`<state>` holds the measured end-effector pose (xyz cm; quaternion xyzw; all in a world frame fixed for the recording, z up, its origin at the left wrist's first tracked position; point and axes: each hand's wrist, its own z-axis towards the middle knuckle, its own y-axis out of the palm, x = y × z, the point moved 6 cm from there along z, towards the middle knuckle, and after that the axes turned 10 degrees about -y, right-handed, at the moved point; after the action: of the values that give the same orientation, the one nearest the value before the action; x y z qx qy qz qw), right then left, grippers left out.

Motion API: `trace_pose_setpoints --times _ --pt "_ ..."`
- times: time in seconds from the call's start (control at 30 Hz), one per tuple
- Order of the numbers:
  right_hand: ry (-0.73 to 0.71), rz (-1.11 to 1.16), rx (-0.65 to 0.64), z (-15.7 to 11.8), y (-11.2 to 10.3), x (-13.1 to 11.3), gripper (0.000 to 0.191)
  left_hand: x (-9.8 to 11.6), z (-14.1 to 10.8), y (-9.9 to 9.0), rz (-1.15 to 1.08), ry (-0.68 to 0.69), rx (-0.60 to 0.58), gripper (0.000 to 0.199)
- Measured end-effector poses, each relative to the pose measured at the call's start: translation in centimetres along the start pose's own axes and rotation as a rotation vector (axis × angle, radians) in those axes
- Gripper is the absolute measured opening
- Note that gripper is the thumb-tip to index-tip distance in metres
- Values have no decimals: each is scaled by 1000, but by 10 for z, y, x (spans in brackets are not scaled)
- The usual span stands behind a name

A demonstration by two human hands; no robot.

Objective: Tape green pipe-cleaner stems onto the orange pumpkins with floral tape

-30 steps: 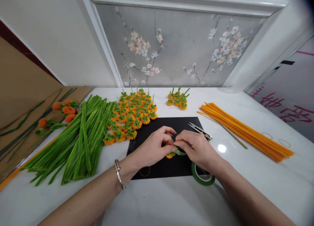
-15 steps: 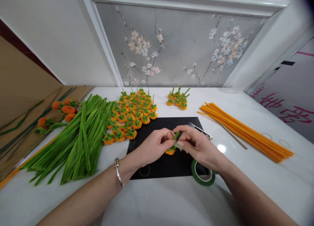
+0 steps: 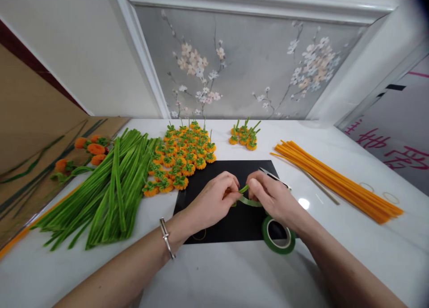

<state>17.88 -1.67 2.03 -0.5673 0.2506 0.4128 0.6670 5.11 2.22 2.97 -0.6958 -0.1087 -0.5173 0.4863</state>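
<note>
Over black mat, left hand pinches green stem, probably steadying it against tape strip; right hand at stem's tip, grip hidden, can't tell. Tape roll close, likely for easy reach.

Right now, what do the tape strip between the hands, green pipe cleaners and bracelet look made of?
Tape strip: perhaps waxy paper or plastic, thin and smooth with a faint sheen.
Green pipe cleaners: likely fuzzy chenille, matte, from their soft, furry edges.
Bracelet: apparently polished metal, given its silvery glints.
</note>
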Motion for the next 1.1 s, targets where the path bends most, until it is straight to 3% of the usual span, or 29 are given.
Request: trace_pose_setpoints --times 0.1,0.23,0.47,0.57,0.67,0.87,0.97,1.1 --pt "-102 -139 -85 2 4 -7 34 4 -3 4 32 13 -9 19" --pt "-202 -173 -76 2 5 -13 27 3 -2 7 -90 -60 -94 20" --pt "-360 -183 -76 1 1 -19 22 -14 -7 18 -735 -423 -446 18" --pt "-391 -163 -49 1 -1 -23 21 -21 -10 23 -937 -558 -523 21" --pt "-372 -133 -29 2 -1 -24 21 -23 -10 26 -947 -573 -523 18" --pt "-84 106 -80 -3 1 -8 20 -19 -5 17 -748 -422 -348 15" --pt "-55 216 -152 -5 5 -7 29 -17 -4 12 -651 -374 -305 14" --pt "-25 281 -168 -4 6 -8 25 -16 -3 9 -588 -357 -306 9"
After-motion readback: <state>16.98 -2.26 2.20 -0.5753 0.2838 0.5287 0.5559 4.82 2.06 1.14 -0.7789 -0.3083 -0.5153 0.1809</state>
